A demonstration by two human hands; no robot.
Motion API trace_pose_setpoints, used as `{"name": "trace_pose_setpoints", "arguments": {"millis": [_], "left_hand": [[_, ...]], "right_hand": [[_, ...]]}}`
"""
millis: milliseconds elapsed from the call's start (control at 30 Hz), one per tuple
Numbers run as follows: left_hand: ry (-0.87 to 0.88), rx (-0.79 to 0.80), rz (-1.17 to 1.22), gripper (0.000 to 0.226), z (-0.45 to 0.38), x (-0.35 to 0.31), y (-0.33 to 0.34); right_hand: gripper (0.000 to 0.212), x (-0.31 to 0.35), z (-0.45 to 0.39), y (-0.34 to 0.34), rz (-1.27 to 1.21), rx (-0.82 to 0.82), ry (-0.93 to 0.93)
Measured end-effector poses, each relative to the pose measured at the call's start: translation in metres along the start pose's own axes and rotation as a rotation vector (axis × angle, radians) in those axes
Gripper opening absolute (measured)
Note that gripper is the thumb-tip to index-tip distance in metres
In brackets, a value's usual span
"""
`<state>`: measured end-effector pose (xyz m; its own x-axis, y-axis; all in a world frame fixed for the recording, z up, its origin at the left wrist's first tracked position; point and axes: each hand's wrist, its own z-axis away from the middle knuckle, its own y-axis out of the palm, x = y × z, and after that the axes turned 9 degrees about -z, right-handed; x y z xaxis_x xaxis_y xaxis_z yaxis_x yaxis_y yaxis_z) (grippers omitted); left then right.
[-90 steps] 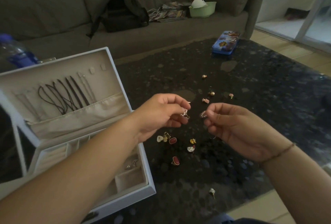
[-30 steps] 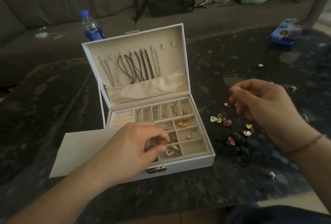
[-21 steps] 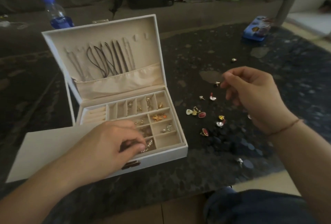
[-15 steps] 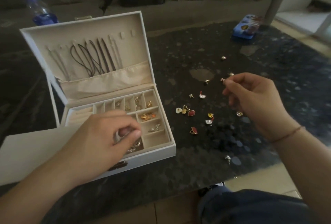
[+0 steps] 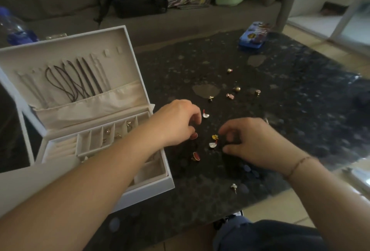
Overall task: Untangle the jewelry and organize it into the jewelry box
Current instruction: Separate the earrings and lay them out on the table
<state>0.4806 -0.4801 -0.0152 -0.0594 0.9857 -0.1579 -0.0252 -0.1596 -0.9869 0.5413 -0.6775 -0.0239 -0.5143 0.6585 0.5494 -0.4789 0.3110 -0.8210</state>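
Two hands over the dark stone table (image 5: 300, 110). I see the left hand (image 5: 178, 122) reaching past the open white jewelry box (image 5: 148, 186), fingers curled down by a red earring (image 5: 193, 136); I cannot tell whether it holds anything. Right hand (image 5: 252, 142) hovers low, thumb and forefinger bent toward a yellow piece (image 5: 214, 137) and a white one (image 5: 212, 145), grip unclear. More loose earrings (image 5: 236, 89) lie scattered farther out. Cords (image 5: 74, 82) hang in the box lid.
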Motion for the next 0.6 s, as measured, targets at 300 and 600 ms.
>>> {"name": "trace_pose_setpoints", "arguments": {"millis": [300, 600], "left_hand": [[-0.069, -0.060, 0.090, 0.022, -0.031, -0.003, 0.009], [-0.076, 0.040, 0.097, 0.022, -0.052, -0.003, 0.016]], "right_hand": [[0.014, 0.027, 0.003, 0.031, 0.159, -0.130, -0.035], [0.012, 0.031, 0.015, 0.039, 0.059, 0.001, -0.112]]}}
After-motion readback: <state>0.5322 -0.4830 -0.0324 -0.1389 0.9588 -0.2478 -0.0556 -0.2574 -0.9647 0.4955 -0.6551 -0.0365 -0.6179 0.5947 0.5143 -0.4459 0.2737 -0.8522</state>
